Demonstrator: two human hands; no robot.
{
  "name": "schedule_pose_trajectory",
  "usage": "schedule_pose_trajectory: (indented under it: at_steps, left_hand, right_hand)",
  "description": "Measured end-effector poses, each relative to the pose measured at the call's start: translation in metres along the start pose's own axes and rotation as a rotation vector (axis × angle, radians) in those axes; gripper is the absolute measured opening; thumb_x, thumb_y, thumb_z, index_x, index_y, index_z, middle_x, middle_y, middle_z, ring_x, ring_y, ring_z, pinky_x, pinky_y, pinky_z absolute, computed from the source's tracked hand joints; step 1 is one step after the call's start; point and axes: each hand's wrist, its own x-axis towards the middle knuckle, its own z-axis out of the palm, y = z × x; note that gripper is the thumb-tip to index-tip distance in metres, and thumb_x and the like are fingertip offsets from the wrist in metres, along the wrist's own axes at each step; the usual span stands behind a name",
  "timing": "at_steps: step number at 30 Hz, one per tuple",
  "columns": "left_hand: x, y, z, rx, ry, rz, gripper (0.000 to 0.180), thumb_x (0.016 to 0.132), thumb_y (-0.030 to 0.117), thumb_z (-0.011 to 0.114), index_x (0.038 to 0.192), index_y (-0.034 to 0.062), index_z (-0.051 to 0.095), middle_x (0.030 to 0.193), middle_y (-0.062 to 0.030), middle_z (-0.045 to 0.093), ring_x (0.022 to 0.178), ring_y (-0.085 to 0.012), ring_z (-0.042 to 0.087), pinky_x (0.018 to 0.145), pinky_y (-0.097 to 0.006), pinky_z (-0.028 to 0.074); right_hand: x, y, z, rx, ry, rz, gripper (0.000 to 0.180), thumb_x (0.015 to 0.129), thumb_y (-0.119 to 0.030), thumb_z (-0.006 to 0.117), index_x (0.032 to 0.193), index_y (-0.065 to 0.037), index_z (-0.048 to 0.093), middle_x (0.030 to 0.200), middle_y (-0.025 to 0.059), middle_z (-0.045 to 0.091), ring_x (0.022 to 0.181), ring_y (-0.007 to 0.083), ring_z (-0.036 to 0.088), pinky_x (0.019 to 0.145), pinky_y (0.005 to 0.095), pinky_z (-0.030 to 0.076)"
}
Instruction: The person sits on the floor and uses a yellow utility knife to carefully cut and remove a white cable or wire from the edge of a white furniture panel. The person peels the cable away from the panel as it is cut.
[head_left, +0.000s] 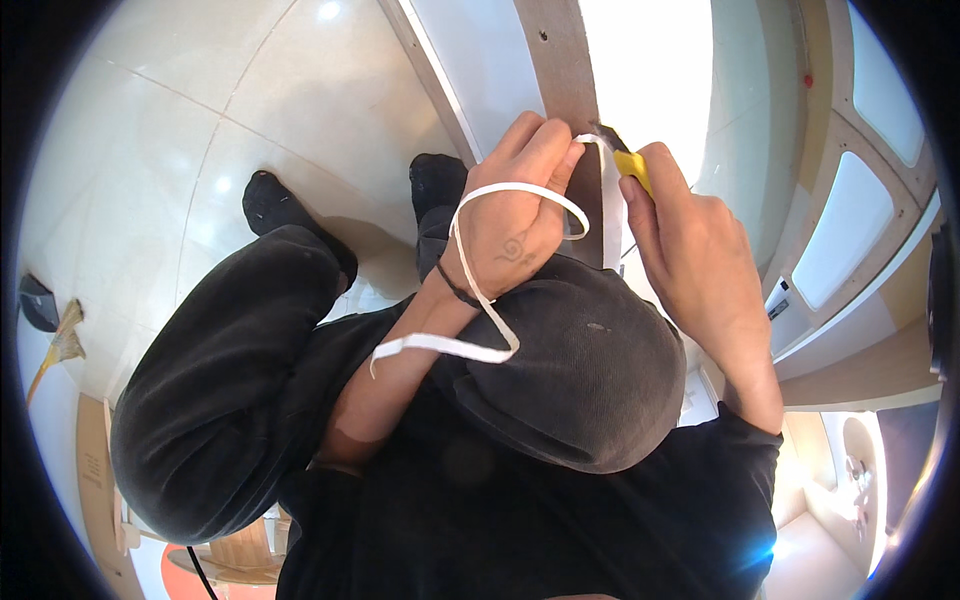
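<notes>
My left hand (515, 205) is closed in a pinch at the end of a thin white strip (425, 343), beside the edge of a brown board (560, 65). From the fingers the strip loops over the back of this hand, crosses the wrist and ends over the forearm. My right hand (695, 235) is closed around a yellow utility knife (632, 168), its thumb along the handle. The knife's dark front end points up and left, close to the board edge and the strip. Whether the blade touches either one I cannot tell.
Pale floor tiles (150, 180) lie under my socked feet at the left. A broom (68, 335) and a dark dustpan (38, 303) are at the far left. Curved wooden frames with pale panels (840, 230) stand at the right. My bent knee (580, 370) is just below both hands.
</notes>
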Motion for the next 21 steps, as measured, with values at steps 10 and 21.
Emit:
schedule_pose_trajectory:
  at_steps: [10, 21]
  left_hand:
    - [0.004, 0.000, -0.008, -0.065, -0.064, -0.030, 0.016, 0.103, 0.012, 0.055, 0.097, -0.0026, 0.057, 0.095, -0.0187, 0.056, 0.077, -0.0403, 0.058, 0.069, -0.043, 0.047]
    - [-0.006, -0.011, -0.010, -0.047, -0.126, 0.010, 0.028, 0.109, 0.017, 0.048, 0.099, -0.0075, 0.056, 0.100, -0.0127, 0.053, 0.085, -0.0201, 0.059, 0.077, -0.033, 0.053]
  right_hand:
    - [0.008, -0.002, -0.020, 0.069, -0.166, 0.032, 0.018, 0.105, -0.019, 0.052, 0.106, -0.001, 0.048, 0.060, 0.0207, 0.061, 0.059, 0.0446, 0.064, 0.056, 0.0532, 0.049]
    - [0.010, 0.000, -0.012, 0.103, -0.117, -0.045, 0.018, 0.106, -0.019, 0.052, 0.108, -0.001, 0.048, 0.063, 0.0214, 0.060, 0.059, 0.0435, 0.062, 0.055, 0.0516, 0.045]
